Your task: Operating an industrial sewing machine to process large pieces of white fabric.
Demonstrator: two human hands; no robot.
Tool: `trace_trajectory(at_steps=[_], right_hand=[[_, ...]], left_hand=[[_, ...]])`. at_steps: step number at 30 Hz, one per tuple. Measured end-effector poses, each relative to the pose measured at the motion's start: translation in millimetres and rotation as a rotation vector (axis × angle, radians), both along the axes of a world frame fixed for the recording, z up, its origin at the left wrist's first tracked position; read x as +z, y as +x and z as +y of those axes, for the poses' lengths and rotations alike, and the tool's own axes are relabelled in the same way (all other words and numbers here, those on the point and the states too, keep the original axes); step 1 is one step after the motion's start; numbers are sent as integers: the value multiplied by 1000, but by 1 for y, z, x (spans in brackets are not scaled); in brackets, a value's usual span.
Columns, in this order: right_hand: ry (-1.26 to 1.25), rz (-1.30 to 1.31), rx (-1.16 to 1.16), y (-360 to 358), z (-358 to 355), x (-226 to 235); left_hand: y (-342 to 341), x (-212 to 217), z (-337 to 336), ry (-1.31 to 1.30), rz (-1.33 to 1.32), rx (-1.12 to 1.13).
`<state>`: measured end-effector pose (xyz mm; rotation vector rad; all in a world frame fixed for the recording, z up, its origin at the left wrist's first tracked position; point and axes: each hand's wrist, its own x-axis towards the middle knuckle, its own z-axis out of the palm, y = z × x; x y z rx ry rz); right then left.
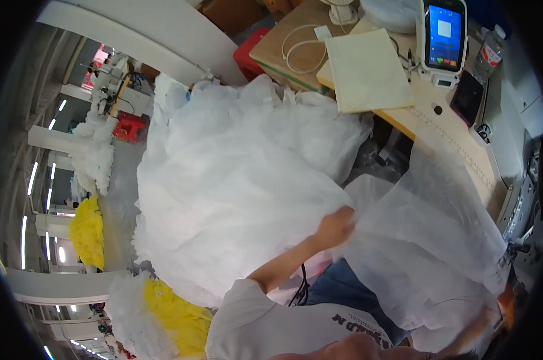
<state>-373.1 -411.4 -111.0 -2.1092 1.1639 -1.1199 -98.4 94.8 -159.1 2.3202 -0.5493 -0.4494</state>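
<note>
My left hand [337, 227] is closed on a fold of sheer white fabric [415, 222], with its fingers curled and partly turned away. The fabric spreads from that hand over my lap and up to the right, across the edge of the worktable. At the lower right, my right forearm [470, 337] reaches toward the machine side, under or behind the fabric's lower edge. The fingers of that hand cannot be made out. A huge heap of white fabric [235, 174] lies to the left of my left hand, against my left arm.
On the worktable [442, 141] are a cream sheet [370, 69], a blue-lit screen unit [444, 42], a dark phone [467, 98] and a water bottle [490, 51]. Sewing machine parts [520, 210] line the right edge. Yellow fabric [178, 318] and a red stool [129, 126] stand leftward.
</note>
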Motion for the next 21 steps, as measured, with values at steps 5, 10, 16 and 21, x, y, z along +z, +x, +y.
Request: trace_trajectory(at_steps=[5, 10, 16, 21], right_hand=[[394, 800, 344, -5, 144, -54], [410, 660, 368, 2, 150, -2], [-182, 938, -73, -250, -36, 7], [35, 672, 182, -347, -129, -28]], left_hand=[[27, 35, 75, -237, -201, 250], [178, 13, 174, -198, -342, 1287], [240, -64, 121, -15, -377, 1063], [102, 9, -94, -383, -40, 466]])
